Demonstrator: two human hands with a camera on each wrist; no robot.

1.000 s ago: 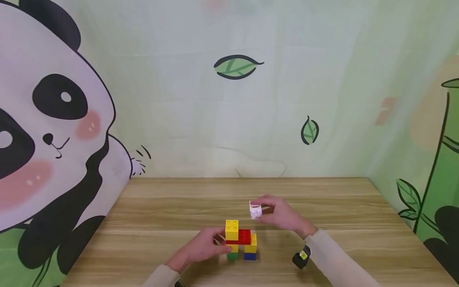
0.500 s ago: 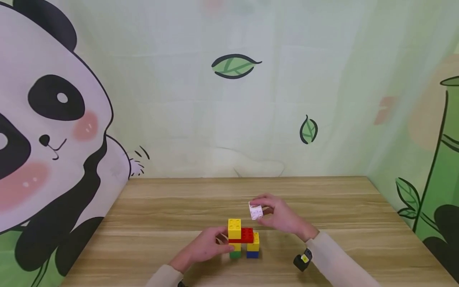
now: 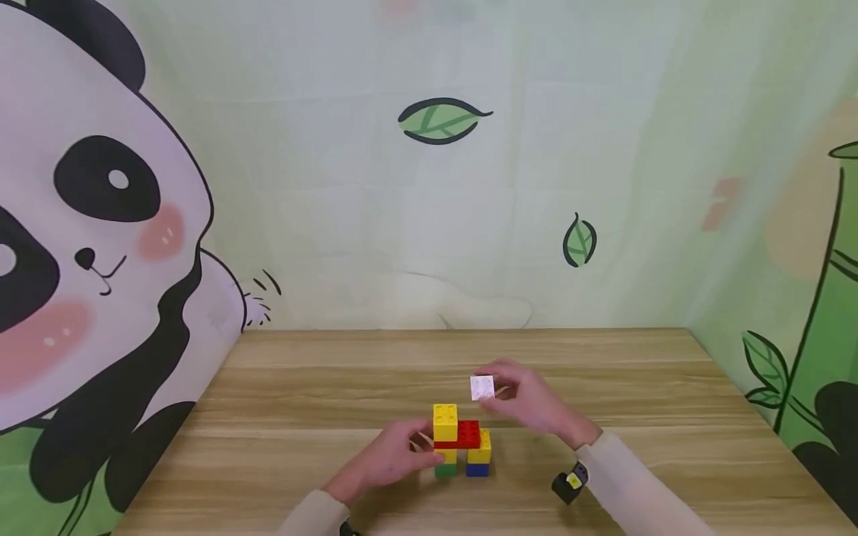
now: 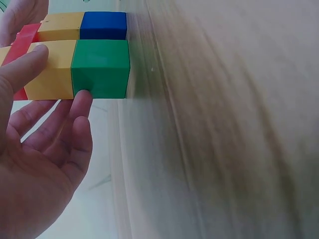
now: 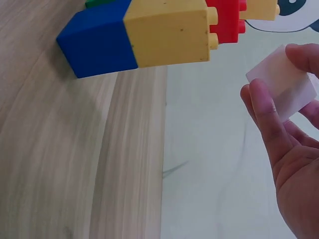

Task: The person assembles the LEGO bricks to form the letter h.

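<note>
In the head view a brick structure stands on the table: a green brick under a yellow one on the left, a blue brick under a yellow brick on the right. A red brick bridges both columns, and another yellow brick tops its left end. My left hand grips the left column, thumb on the lower yellow brick in the left wrist view, fingers on its far side. Behind and above the structure, my right hand pinches a white brick, studs showing, apart from the stack.
The wooden table extends to both sides and behind the structure. A cloth backdrop printed with a panda and leaves rises at its far edge. A small black device is strapped at my right wrist.
The white brick has turned in my right hand, so its studded face now shows squarely to the head view. My left hand and the structure have shifted slightly to the right.
</note>
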